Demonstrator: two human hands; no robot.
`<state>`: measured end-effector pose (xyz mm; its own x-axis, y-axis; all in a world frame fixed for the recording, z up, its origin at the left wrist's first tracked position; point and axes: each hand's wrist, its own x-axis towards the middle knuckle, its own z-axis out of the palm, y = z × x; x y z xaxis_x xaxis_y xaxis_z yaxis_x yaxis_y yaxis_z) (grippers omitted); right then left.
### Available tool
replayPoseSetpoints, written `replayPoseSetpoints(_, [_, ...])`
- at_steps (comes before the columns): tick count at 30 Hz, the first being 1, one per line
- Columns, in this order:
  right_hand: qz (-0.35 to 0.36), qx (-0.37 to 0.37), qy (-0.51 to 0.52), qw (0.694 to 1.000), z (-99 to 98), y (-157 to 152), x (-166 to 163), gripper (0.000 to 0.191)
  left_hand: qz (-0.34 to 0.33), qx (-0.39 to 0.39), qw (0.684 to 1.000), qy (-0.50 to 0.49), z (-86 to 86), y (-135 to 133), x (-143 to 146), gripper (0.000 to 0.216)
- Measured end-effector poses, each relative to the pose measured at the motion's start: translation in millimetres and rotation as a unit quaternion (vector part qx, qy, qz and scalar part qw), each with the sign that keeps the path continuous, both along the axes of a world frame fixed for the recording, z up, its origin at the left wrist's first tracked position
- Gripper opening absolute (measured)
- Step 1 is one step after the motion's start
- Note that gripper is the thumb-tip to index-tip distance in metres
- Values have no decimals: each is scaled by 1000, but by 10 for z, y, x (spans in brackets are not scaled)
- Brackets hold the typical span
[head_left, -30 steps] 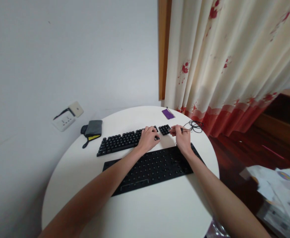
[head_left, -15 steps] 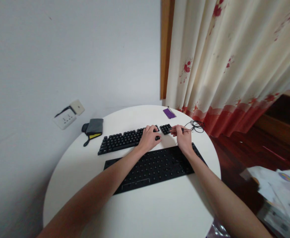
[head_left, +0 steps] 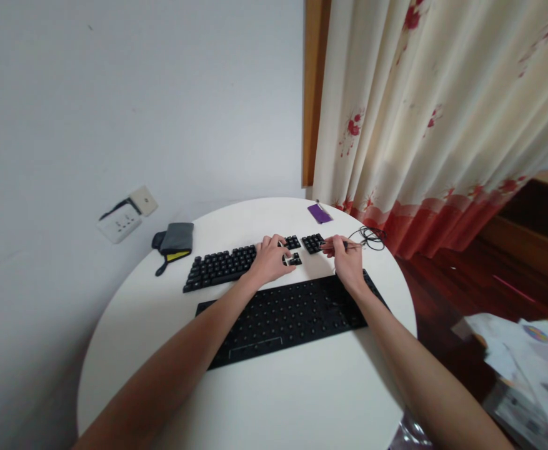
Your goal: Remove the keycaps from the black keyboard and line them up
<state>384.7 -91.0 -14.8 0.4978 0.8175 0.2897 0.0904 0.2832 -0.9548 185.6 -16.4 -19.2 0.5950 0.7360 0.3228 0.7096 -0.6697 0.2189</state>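
Note:
Loose black keycaps (head_left: 217, 267) lie in keyboard order on the table, in a long block with smaller groups at its right end. My left hand (head_left: 270, 261) rests over the right part of the long block, fingers spread and nothing seen in its grasp. Beside the number-pad keycaps (head_left: 312, 242), my right hand (head_left: 343, 255) is closed around a thin wire keycap puller (head_left: 354, 245), its looped end at those keycaps. Nearer to me is the black keyboard base (head_left: 297, 312), stripped of keycaps and partly covered by my forearms.
A grey and yellow pouch (head_left: 178, 240) is at the table's left edge. Toward the back lies a purple packet (head_left: 319, 213). A coiled black cable (head_left: 371, 237) sits at the right edge near the curtain (head_left: 395, 125). The white round table (head_left: 274, 400) stands against a wall.
My left hand has moved left along the keycaps, uncovering small groups at the right end. My right hand stays put with the keycap puller.

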Motion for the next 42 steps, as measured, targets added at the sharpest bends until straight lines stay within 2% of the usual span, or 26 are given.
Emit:
replayPoseSetpoints(9, [3,-3,-2,1000,4,-4,1,36,1,-23,1000,-6,-31,20,27,11])
replayPoseSetpoints(17, [-1,-6,-8,1000,1,5,3,40,39,7,999,-5,-78,-46,115,27])
replayPoseSetpoints(25, [4,-3,-10,1000,-18,12,7,39,46,29,998,-18,-141,-25,161,28])
replayPoseSetpoints(31, [3,-8,-8,1000,4,1,8,39,37,13,999,-19,-131,-10,90,29])
replayPoseSetpoints(42, [10,0,-6,1000,-16,5,41,38,29,-20,999,-23,-130,8,63,14])
